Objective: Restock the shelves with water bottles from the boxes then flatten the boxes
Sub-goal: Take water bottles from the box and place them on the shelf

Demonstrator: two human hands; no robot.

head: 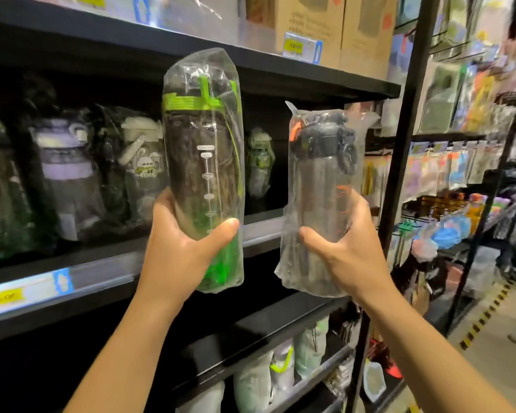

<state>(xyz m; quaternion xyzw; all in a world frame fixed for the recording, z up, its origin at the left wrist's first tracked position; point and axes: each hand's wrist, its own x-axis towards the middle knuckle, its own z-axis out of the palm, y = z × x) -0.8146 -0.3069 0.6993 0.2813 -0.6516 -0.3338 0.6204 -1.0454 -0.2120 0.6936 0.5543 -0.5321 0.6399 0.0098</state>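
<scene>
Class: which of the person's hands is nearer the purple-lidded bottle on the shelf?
Left. The left hand, gripping the green-lidded bottle, is right of the purple-lidded bottle; the right hand, gripping the black bottle, is farther right.

No text legible: print is there, but blurred or too small.
green-lidded bottle point(203, 162): white vertical scale of oval volume marks down the side, figures too small to read. dark bottle point(325, 180): orange print on the body, unreadable through the wrap. upper yellow label point(294, 46) on the top shelf edge: dark characters, blurred; upper blue tag point(318, 53) touching its right end. lower yellow label point(2, 298) on the middle shelf rail, far left: blurred; lower blue tag point(62, 281) near it on the right. cardboard boxes point(310, 19) on the top shelf: grey print lines, unreadable.
</scene>
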